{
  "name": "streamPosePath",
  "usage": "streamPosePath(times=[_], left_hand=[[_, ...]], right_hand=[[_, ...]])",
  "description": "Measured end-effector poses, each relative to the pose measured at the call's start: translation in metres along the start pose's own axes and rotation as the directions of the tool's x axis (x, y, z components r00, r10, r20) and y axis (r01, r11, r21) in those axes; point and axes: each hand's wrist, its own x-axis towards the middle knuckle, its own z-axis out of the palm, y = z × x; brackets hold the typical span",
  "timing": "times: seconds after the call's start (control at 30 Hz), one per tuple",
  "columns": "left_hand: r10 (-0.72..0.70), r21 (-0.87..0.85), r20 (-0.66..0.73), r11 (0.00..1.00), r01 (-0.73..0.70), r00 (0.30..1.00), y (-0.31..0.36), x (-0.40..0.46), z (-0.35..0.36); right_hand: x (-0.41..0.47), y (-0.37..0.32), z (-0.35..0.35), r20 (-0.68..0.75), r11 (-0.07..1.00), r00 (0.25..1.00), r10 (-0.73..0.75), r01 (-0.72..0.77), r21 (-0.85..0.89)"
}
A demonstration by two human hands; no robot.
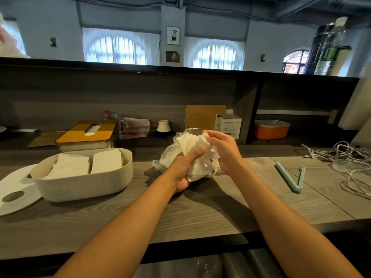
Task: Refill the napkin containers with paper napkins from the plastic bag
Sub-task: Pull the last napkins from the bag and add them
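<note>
Bag (pixel 170 155) mid-counter (pixel 200 213) with bare wood toward the near edge, left hand (pixel 183 171) gripping bag and napkins (pixel 192 145), right hand (pixel 222 149) pinching napkins, bin (pixel 84 183) left holding two stacks, lid (pixel 18 189) beside, clip (pixel 291 177) right

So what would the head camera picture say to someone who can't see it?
Both hands, left hand and right hand, hold a plastic bag of paper napkins over a grey wooden counter. Left sits an open white napkin container with two stacks inside.
</note>
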Motion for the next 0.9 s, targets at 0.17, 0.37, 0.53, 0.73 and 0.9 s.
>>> streamPosePath(times=[0.17,0.37,0.53,0.73,0.9], left_hand=[[-0.037,-0.031,-0.096,0.999,0.034,0.995,-0.001,0.004,0.003],[-0.070,-0.049,-0.128,0.997,0.065,0.989,0.001,0.005,0.001],[-0.020,0.168,-0.123,0.985,0.041,0.992,-0.006,0.003,0.005],[-0.008,0.104,-0.211,0.994,0.030,0.977,-0.006,0.006,0.002],[0.020,-0.020,-0.237,0.999,-0.025,0.971,0.000,0.008,-0.001]], right_hand=[[0.000,-0.002,0.003,-0.087,0.995,0.992,-0.092,0.094,0.029],[0.001,0.007,0.004,-0.173,0.990,0.976,-0.136,0.125,-0.072],[0.000,0.019,0.010,-0.165,0.976,0.978,-0.126,0.092,-0.198],[0.007,0.014,0.004,-0.234,0.990,0.972,-0.022,-0.011,-0.139],[0.009,0.003,-0.001,-0.080,0.941,0.945,0.318,-0.325,-0.097]])
